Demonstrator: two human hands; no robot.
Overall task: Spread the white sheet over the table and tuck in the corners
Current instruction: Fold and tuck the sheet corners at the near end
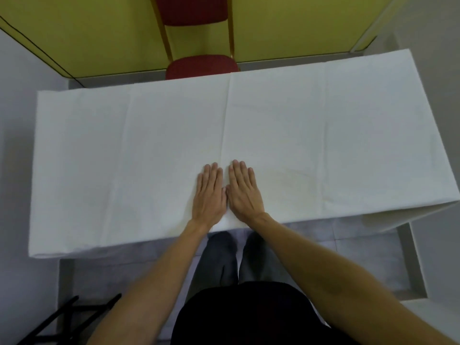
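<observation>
On top of the table [415, 257] lies the white sheet [323, 135]. It covers the whole top, so only a white table leg shows under the table's right end. The sheet looks mostly flat. A long fold line [225, 125] runs across the middle of the table, from the far side to the near side. Fainter fold lines cross the table closer to each end. At the near side of the table the sheet drops a little way over the edge. At the table's near right corner a flap of sheet [388, 220] hangs down loose.

Both hands lie on the sheet at the middle of the table, close to its near edge. The left hand [210, 192] is flat, palm down, with its fingers straight and close together. It holds nothing and only presses on the sheet. The right hand [245, 190] lies just beside it in the same flat way, also holding nothing. The long fold line runs between the two hands. The thumbs meet, or almost meet, over it.

At the far side of the table stands a red chair [201, 66] with a gold frame. At the near side stands the person, in dark trousers [219, 257] and a black top [244, 314]. On the floor by the table's near left corner lie some black bars [74, 317].
</observation>
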